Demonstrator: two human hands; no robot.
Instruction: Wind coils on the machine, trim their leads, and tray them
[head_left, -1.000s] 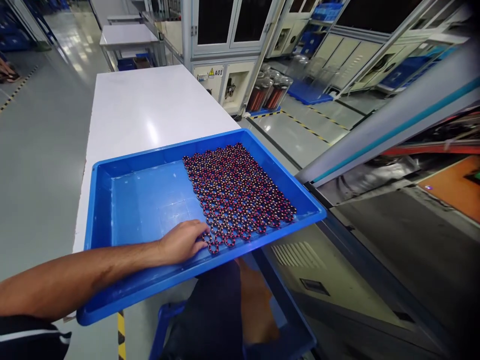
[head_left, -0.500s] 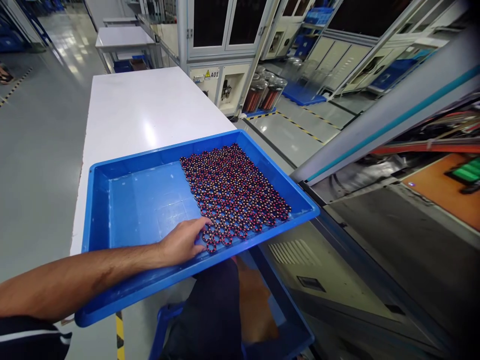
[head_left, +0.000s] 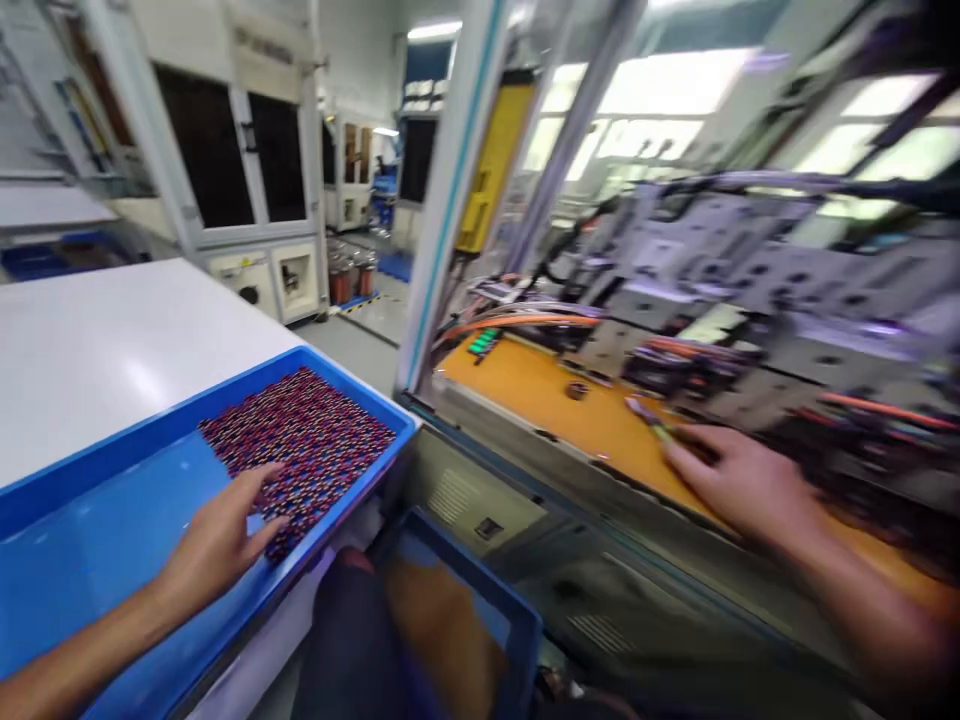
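A blue tray (head_left: pixel 90 450) lies on a white table (head_left: pixel 97 350), its right half covered by a mat of several small red and dark ring-shaped coils (head_left: pixel 300 435). My left hand (head_left: pixel 221 535) rests in the tray with fingers stretched out, the tips touching the near edge of the coils. My right hand (head_left: pixel 731 480) reaches onto the orange bed (head_left: pixel 540 395) of a machine on the right. It is smeared by motion, and a thin stick-like object (head_left: pixel 646 418) shows at its fingertips.
The machine (head_left: pixel 712 280) is packed with grey blocks, cables and orange wires behind a slanted frame post (head_left: pixel 450 190). A blue crate (head_left: pixel 480 600) stands on the floor below the tray, beside my dark trouser leg. White cabinets (head_left: pixel 247 160) stand behind the table.
The view has swung to the right, bringing the machine in. My right hand has come into view and reached onto the orange bed. The left hand stays at the coils' edge.
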